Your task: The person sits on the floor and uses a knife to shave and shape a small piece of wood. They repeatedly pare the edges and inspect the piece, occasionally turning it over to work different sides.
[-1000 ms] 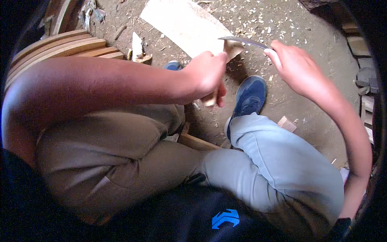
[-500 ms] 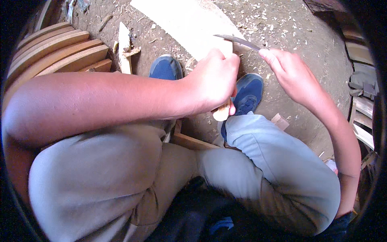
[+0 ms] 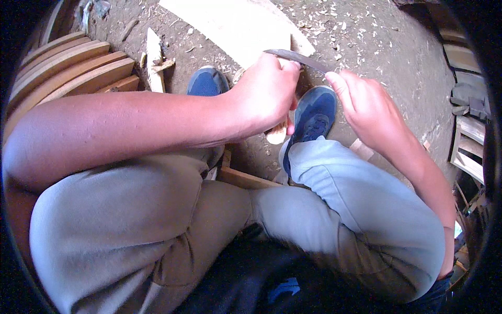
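My left hand [image 3: 264, 97] is closed around a pale piece of wood [image 3: 276, 134], whose rounded lower end sticks out beneath my fingers. Its upper end shows just past my thumb, against the bright board. In my right hand [image 3: 368, 107] is a knife with a curved grey blade [image 3: 303, 59]; my fist hides its handle. The blade points left and crosses the upper part of the wood, close to my left thumb and knuckles. Whether the edge is cutting in cannot be made out.
A wide pale board [image 3: 230, 26] lies on the dirt floor beyond my hands, among scattered wood shavings [image 3: 361, 31]. Curved planks [image 3: 78, 68] are stacked at the left, beside a split stick [image 3: 155, 60]. My blue shoes [image 3: 316, 112] stand below my hands. More timber [image 3: 470, 131] lines the right side.
The knife blade has come down and left along the wood, nearer my left thumb. Both hands appear slightly farther left, as the whole view has shifted a little.
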`<state>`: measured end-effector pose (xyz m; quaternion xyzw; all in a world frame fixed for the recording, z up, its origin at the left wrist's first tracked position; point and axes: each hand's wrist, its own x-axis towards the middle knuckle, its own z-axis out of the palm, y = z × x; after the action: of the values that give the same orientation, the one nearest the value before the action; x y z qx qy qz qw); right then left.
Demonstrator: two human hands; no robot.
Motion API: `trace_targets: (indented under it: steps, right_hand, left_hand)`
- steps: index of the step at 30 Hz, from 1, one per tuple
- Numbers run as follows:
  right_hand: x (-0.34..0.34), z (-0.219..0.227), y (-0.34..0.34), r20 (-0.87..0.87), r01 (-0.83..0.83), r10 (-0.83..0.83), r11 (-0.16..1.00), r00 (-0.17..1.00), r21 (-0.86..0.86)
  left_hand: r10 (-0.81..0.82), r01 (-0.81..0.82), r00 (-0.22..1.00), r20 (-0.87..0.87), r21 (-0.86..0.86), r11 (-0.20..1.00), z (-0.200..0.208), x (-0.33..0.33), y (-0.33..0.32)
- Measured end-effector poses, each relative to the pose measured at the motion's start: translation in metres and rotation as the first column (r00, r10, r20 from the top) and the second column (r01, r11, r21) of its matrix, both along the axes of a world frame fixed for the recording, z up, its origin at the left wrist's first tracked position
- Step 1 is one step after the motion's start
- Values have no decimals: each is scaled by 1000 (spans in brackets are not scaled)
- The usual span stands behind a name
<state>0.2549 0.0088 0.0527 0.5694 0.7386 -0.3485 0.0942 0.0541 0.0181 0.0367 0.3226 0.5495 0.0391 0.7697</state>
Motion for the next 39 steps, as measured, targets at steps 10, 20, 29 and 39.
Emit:
trace_targets:
  steps: [10, 20, 29, 39]
  right_hand:
    - [-5, 8, -2, 93, -69, 62, 995, 994, 78]
    - [-13, 11, -2, 169, -92, 71, 988, 983, 120]
    - [-2, 22, -1, 147, -99, 89, 993, 985, 64]
    - [-15, 2, 16, 229, -84, 58, 991, 972, 103]
  left_hand:
    - [34, -30, 998, -59, 71, 997, -7, 1, -7]
    - [57, -53, 996, -71, 53, 997, -7, 2, -6]
    - [61, -55, 993, -103, 61, 997, -2, 7, -8]
    - [113, -100, 986, -123, 105, 989, -15, 1, -13]
